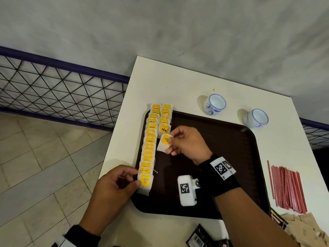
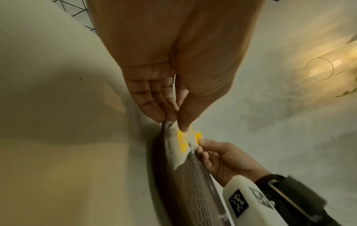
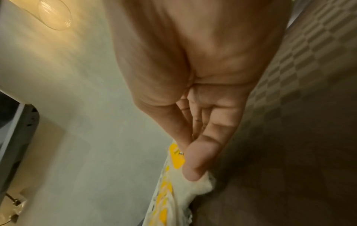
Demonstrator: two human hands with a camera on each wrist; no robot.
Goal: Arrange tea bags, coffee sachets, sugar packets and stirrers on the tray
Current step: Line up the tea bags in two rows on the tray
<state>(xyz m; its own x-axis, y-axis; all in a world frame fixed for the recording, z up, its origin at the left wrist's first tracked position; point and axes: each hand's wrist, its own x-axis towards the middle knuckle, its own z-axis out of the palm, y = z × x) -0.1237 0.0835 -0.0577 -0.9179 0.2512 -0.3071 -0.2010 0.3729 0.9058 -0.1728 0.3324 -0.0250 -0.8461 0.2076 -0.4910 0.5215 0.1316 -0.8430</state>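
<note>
My right hand (image 1: 187, 141) pinches a tea bag (image 1: 165, 143) over the tray (image 1: 231, 157), centre of the frame, just below the short second column (image 1: 165, 118). The bag tilts, its long axis slanting off the column's line, so I judge it needs squaring and laying under the "TEA" bag. My left hand (image 1: 115, 186) pinches the lowest bag (image 1: 146, 182) of the long column at lower left.
</note>
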